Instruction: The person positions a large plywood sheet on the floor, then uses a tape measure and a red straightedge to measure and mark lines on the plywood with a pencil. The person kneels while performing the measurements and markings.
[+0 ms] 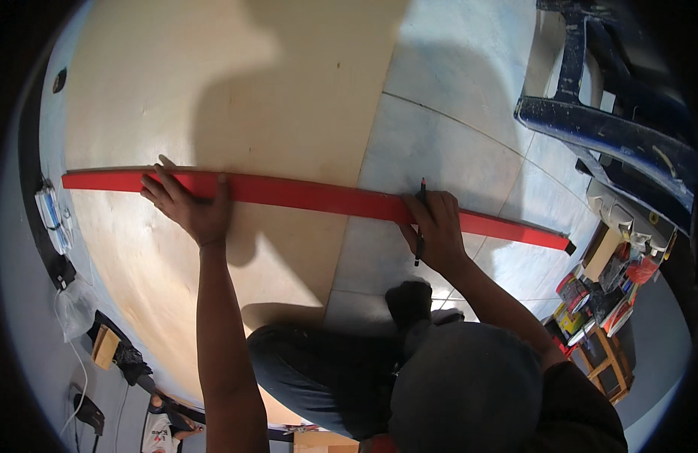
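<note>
A long red straightedge [288, 192] with a black end cap lies across a pale plywood sheet [304, 98] and extends past its right edge over the tiles. My left hand [189, 208] grips the straightedge left of its middle, fingers apart over the far edge and thumb on the red face. On the part over the tiles, my right hand [437, 230] rests against the bar. Between its fingers it holds a dark pencil [418, 249], upright in the picture, with a reddish tip at the far end. Part of the pencil is hidden behind the fingers.
Blue-white floor tiles [447, 90] border the plywood. A dark blue plastic chair [606, 124] stands at the far right, with cans [572, 293] and assorted supplies below it. My bent leg [319, 377] is close in front. At lower left, another person [164, 432] is partly visible.
</note>
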Demonstrator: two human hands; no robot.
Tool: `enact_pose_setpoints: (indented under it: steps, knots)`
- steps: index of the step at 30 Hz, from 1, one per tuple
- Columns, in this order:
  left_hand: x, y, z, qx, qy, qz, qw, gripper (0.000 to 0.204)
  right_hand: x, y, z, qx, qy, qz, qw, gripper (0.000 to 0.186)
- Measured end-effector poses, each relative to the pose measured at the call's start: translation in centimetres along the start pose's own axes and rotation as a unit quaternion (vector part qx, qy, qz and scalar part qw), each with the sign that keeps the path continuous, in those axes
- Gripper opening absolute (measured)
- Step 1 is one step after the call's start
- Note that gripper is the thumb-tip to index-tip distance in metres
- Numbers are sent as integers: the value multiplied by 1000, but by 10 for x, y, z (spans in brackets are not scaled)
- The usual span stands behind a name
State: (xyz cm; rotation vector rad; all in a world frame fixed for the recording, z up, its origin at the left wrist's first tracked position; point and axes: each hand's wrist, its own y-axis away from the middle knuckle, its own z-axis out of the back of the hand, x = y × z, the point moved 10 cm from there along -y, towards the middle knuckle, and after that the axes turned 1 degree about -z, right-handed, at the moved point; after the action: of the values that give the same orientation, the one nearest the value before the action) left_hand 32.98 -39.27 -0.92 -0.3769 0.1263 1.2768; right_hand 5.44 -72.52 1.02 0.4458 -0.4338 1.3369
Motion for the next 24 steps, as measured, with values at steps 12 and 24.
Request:
enact_pose_setpoints:
  steps: [12,24]
  knots:
    - [15,9,1,-31,8,-45,998,114,-15,16,-22,-40,-3,13,999,57]
    - [99,-55,55,2,9,89,996,100,-13,13,-11,-23,21,-16,999,57]
